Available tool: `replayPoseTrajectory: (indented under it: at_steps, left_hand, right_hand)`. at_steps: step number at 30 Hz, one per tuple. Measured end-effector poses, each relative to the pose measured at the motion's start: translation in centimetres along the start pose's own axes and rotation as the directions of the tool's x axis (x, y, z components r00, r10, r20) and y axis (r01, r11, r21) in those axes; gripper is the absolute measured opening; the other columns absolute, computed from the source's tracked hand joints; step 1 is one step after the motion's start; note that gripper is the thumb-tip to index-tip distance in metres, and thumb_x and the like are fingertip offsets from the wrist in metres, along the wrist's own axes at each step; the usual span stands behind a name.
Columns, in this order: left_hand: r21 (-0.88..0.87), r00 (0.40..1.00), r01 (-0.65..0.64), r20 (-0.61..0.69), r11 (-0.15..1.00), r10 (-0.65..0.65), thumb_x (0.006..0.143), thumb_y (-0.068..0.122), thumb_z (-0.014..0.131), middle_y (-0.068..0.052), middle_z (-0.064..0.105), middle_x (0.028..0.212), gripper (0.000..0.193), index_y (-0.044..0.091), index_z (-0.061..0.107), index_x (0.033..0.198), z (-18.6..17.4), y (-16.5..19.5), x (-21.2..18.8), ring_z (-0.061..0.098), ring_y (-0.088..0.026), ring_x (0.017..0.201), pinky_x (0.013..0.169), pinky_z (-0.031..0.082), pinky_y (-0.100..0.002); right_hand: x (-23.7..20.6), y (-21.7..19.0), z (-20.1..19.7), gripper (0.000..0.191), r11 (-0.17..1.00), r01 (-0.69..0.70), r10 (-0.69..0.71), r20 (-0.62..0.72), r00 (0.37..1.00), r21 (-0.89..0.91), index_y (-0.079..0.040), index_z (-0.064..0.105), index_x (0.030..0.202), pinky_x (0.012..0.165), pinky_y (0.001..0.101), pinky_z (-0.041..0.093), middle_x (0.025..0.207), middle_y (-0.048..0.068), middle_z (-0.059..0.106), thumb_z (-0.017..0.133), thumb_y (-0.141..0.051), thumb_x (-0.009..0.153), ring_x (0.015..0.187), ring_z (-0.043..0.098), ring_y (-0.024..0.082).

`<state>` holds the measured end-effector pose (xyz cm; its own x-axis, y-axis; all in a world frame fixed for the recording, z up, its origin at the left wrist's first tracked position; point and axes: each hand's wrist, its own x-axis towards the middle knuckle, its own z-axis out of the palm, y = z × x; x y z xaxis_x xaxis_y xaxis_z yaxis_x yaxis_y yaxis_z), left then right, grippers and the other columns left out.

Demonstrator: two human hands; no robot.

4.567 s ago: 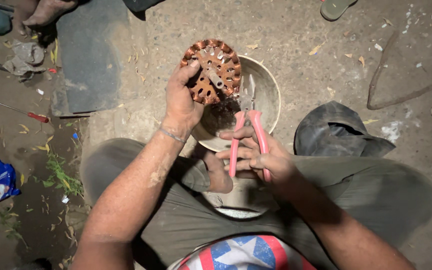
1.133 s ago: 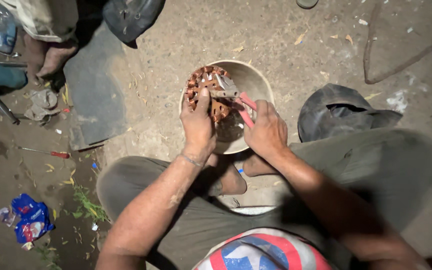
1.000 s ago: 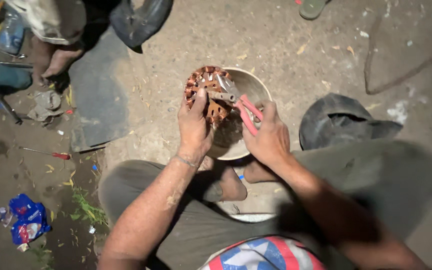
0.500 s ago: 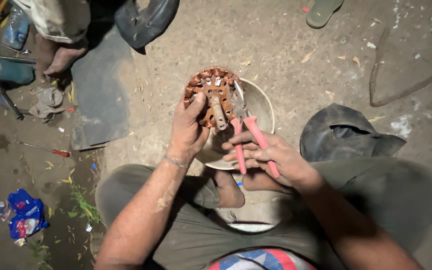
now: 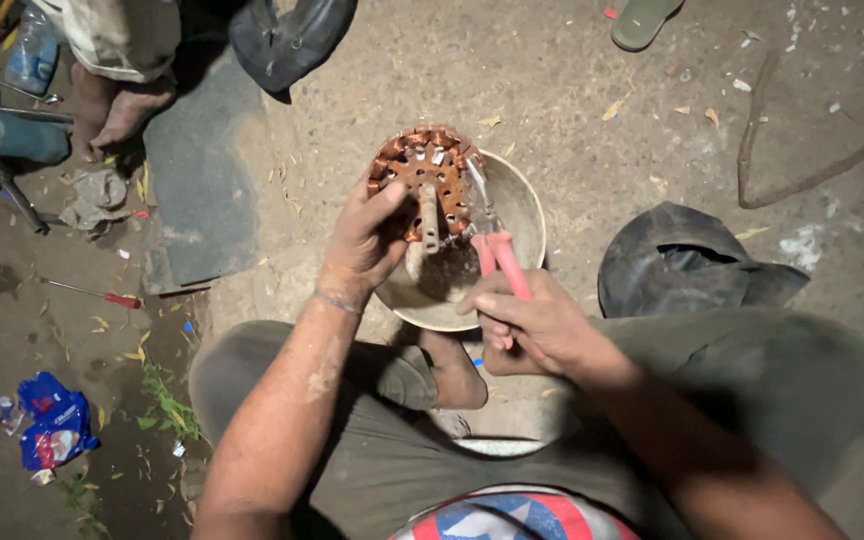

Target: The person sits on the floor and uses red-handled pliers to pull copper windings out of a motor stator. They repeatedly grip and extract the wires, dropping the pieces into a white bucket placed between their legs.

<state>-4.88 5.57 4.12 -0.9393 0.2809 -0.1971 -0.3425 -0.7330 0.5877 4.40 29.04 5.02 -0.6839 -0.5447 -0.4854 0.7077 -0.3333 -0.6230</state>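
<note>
Seen from above, a seated person works over dusty ground, with a blue wrapper [image 5: 50,432] and a red-handled screwdriver [image 5: 92,293] lying far left. The left hand [image 5: 364,245] is closed around the edge of a rusty, copper-wound motor stator [image 5: 422,178], holding it tilted over the left rim of a pale round bowl [image 5: 522,215]. Just to the right, the right hand [image 5: 537,325] grips red-handled pliers [image 5: 492,240] whose metal tip touches the stator's right side; a dark folded rubber tube [image 5: 692,262] lies farther right.
</note>
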Motion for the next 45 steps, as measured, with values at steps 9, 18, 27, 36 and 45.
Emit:
replayPoseTrajectory:
  at_steps: [9, 18, 27, 36, 45]
  left_hand:
    - [0.443, 0.910, -0.077, -0.334, 0.893, 0.245, 0.099, 0.004, 0.069, -0.014, 0.071, 0.118, 0.037, -0.007, 0.061, 0.133, 0.1, -3.5, -0.6, 0.070, -0.020, 0.100, 0.088, 0.060, -0.035]
    - [0.213, 0.914, -0.092, -0.370, 0.973, 0.168, 0.098, 0.006, 0.064, -0.012, 0.072, 0.115, 0.034, -0.004, 0.061, 0.130, 0.1, -1.9, -1.8, 0.072, -0.020, 0.100, 0.090, 0.060, -0.036]
    - [0.509, 0.872, -0.052, -0.396, 0.859, 0.288, 0.098, 0.012, 0.069, -0.008, 0.073, 0.116, 0.037, -0.006, 0.064, 0.130, 1.2, -5.4, -3.2, 0.067, -0.014, 0.103, 0.091, 0.055, -0.028]
    - [0.238, 0.951, -0.015, -0.296, 0.971, 0.087, 0.101, 0.017, 0.067, -0.010, 0.071, 0.115, 0.038, -0.005, 0.062, 0.132, 0.4, -3.5, -1.9, 0.068, -0.017, 0.100, 0.091, 0.057, -0.033]
    - [0.150, 0.989, 0.005, -0.149, 0.989, 0.018, 0.100, 0.020, 0.068, -0.012, 0.070, 0.120, 0.042, -0.005, 0.060, 0.133, -1.4, -4.0, -0.7, 0.069, -0.018, 0.104, 0.093, 0.059, -0.035]
  right_hand:
    - [2.2, 0.8, 0.7, 0.028, 0.115, -0.216, -0.642, -0.239, 0.728, -0.969, -0.010, 0.079, 0.109, 0.073, 0.0525, 0.055, 0.100, 0.024, 0.062, 0.075, -0.025, 0.085, 0.082, 0.067, 0.044]
    - [2.1, 0.7, 2.1, 0.034, 0.252, -0.108, -0.542, -0.232, 0.808, -0.962, -0.007, 0.074, 0.114, 0.081, 0.0517, 0.055, 0.104, 0.023, 0.065, 0.075, -0.030, 0.088, 0.093, 0.067, 0.043]
    - [2.3, 0.5, 2.6, 0.038, 0.141, 0.029, -0.664, -0.073, 0.744, -0.990, 0.006, 0.068, 0.115, 0.091, 0.0514, 0.052, 0.118, 0.033, 0.063, 0.072, -0.024, 0.092, 0.106, 0.063, 0.049]
    - [1.6, -0.3, 2.1, 0.025, 0.928, 0.022, -0.134, -0.279, 0.951, -0.372, 0.006, 0.071, 0.105, 0.069, 0.0371, 0.056, 0.094, 0.024, 0.073, 0.065, -0.017, 0.098, 0.077, 0.068, 0.028]
    - [0.3, 0.0, 1.1, 0.020, 0.971, 0.170, -0.178, 0.031, 0.984, 0.169, 0.003, 0.062, 0.101, 0.085, 0.0458, 0.061, 0.110, 0.023, 0.068, 0.061, -0.018, 0.101, 0.095, 0.072, 0.033]
